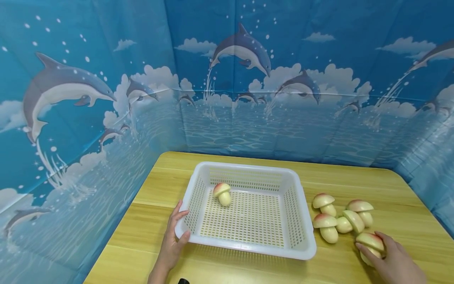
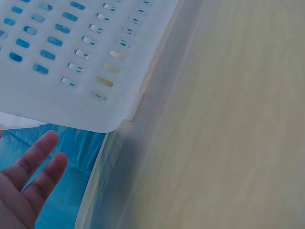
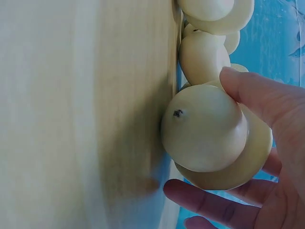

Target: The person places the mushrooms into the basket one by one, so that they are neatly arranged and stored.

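Note:
My left hand [image 1: 171, 244] holds the near left corner of a white plastic basket [image 1: 248, 247], thumb at the front rim and fingers along the left side. Two of its fingers [image 2: 40, 183] show stretched out, apart from the basket in the left wrist view. Inside the basket lies one toy mushroom [image 1: 223, 195], pale yellow with a reddish cap. At the right, my right hand [image 1: 395, 256] grips another toy mushroom [image 1: 370, 241] by its cap. Its thumb and fingers spread about the cap in the right wrist view, where the mushroom's rounded stem end [image 3: 205, 129] faces the camera.
Several more toy mushrooms [image 1: 325, 227] lie grouped between the basket and my right hand. All stand on a yellow wood-grain table [image 1: 142, 221]. Blue dolphin-print curtains [image 1: 248, 118] hang behind and beside it. A small black object [image 1: 183, 281] shows at the bottom edge.

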`<state>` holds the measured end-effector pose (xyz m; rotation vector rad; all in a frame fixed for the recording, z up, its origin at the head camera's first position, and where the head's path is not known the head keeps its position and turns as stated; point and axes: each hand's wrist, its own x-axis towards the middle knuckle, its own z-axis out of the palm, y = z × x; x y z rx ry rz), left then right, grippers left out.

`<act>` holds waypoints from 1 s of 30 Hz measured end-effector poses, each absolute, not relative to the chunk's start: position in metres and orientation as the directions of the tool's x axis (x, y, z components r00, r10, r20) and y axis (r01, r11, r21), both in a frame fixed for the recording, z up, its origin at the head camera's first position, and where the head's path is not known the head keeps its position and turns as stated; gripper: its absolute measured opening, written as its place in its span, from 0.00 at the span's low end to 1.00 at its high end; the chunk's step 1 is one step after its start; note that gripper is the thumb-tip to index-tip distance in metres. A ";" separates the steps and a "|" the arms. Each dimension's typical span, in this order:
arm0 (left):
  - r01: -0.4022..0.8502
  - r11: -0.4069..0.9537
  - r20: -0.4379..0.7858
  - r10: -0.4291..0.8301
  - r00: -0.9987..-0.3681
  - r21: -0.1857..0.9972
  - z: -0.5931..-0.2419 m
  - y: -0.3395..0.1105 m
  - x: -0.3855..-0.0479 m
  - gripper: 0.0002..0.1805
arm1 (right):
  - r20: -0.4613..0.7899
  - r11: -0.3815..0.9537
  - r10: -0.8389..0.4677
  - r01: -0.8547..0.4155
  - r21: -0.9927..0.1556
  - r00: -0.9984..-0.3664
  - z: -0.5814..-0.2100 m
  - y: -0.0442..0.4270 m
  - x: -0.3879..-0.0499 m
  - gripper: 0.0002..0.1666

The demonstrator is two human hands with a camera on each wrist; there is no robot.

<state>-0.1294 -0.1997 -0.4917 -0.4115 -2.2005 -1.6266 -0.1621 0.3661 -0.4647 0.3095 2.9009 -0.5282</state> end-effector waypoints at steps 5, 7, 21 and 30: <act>0.445 0.302 0.462 0.018 -0.887 0.843 -0.492 -0.200 -0.129 0.28 | -0.201 0.905 0.188 0.249 -0.345 -0.961 -0.465 0.365 -0.161 0.60; 0.446 0.308 0.464 0.017 -0.886 0.840 -0.492 -0.200 -0.129 0.28 | -0.204 0.900 0.198 0.261 -0.349 -0.959 -0.465 0.364 -0.160 0.60; 0.429 0.287 0.449 -0.002 -0.894 0.856 -0.492 -0.199 -0.129 0.28 | -0.221 0.884 0.208 0.280 -0.373 -0.953 -0.464 0.367 -0.158 0.60; 0.445 0.307 0.463 0.016 -0.886 0.841 -0.492 -0.200 -0.129 0.28 | -0.216 0.870 0.193 0.268 -0.414 -0.957 -0.463 0.370 -0.158 0.61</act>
